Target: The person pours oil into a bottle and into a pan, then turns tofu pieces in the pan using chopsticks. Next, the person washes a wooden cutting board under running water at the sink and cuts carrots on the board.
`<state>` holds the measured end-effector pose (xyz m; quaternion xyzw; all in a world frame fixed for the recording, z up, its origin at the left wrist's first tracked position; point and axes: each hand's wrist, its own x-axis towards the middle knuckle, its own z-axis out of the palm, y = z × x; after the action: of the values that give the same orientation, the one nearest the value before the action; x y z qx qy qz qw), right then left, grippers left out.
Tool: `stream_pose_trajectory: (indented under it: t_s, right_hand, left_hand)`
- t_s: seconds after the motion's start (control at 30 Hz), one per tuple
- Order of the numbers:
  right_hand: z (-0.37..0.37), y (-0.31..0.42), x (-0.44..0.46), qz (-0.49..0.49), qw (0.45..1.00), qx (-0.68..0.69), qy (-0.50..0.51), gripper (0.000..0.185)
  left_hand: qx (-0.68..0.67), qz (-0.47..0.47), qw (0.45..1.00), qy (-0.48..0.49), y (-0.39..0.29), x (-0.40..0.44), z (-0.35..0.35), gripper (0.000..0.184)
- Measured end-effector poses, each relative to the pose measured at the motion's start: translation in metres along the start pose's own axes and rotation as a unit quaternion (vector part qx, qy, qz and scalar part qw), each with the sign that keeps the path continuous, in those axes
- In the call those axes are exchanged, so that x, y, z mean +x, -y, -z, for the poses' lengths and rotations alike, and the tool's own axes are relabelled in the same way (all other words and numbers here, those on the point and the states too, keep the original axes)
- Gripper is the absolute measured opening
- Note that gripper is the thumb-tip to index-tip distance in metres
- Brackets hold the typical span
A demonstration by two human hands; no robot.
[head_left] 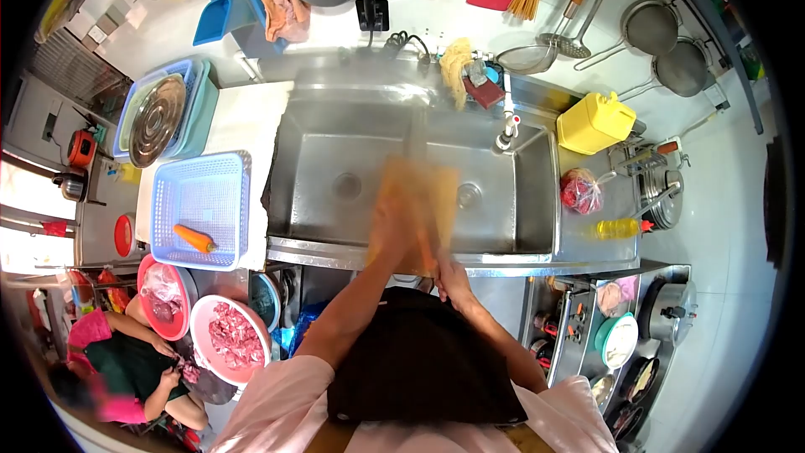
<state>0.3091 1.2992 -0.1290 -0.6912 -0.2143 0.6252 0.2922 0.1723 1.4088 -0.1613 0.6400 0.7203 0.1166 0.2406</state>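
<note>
A yellowish-brown board [444, 189], smeared by motion, lies across the front of the metal sink [327, 126], between its two drains. My left hand [392, 222] is over the board's left side; blur hides its fingers and anything in them. At the board's near right corner, my right hand [454, 280] is closed, and what it grips cannot be made out. A thin orange streak [427, 253], carrot-coloured, runs between the hands, with a dark blurred shape beside it. Left of the sink, one carrot [194, 239] lies in a blue plastic basket [201, 169].
A faucet [507, 130], yellow jug [595, 122] and oil bottle [619, 229] stand to the right. Strainers and utensils hang behind. At lower left, another person [126, 361] handles meat beside a pink basin [201, 315]. A stove with pots [671, 315] is at lower right.
</note>
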Motion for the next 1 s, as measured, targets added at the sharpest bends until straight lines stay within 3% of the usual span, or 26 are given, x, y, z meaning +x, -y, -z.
stream_pose_trajectory:
  t_s: [0.07,0.13,0.2,0.27,0.33,0.4,0.6,0.9,1.0]
  right_hand:
    - [-0.001,-0.003,0.001,0.008,1.000,0.003,0.002,0.070]
    - [-0.003,-0.003,0.002,0.013,1.000,-0.007,0.002,0.071]
    - [-0.002,-0.002,0.001,0.011,0.999,-0.031,-0.004,0.071]
    - [-0.001,-0.003,0.002,0.013,0.999,-0.042,-0.010,0.072]
    - [-0.002,-0.007,0.001,0.014,0.999,-0.047,-0.014,0.073]
    - [-0.003,-0.007,0.004,0.019,0.999,-0.048,-0.014,0.073]
    - [-0.011,-0.011,0.007,0.026,0.998,-0.052,-0.017,0.073]
    - [-0.029,-0.010,0.013,0.045,0.998,-0.053,0.000,0.074]
    - [-0.034,-0.002,0.009,0.034,0.997,-0.071,-0.019,0.074]
  left_hand:
    - [0.051,-0.026,0.998,-0.031,0.006,0.002,-0.021,0.084]
    - [0.029,0.015,0.999,0.003,0.005,0.003,-0.030,0.090]
    - [-0.069,0.118,0.985,0.103,-0.003,-0.001,-0.027,0.096]
    - [-0.150,0.044,0.985,0.074,0.008,-0.001,-0.026,0.091]
    - [-0.200,0.038,0.976,0.076,0.013,-0.004,-0.023,0.084]
    - [-0.222,0.103,0.964,0.106,0.010,-0.007,-0.014,0.075]
    - [-0.208,0.062,0.976,0.027,0.042,-0.009,-0.058,0.057]
    - [-0.266,-0.020,0.959,0.092,0.107,0.013,-0.116,0.037]
    - [-0.264,-0.032,0.958,0.107,0.098,0.012,-0.087,0.029]
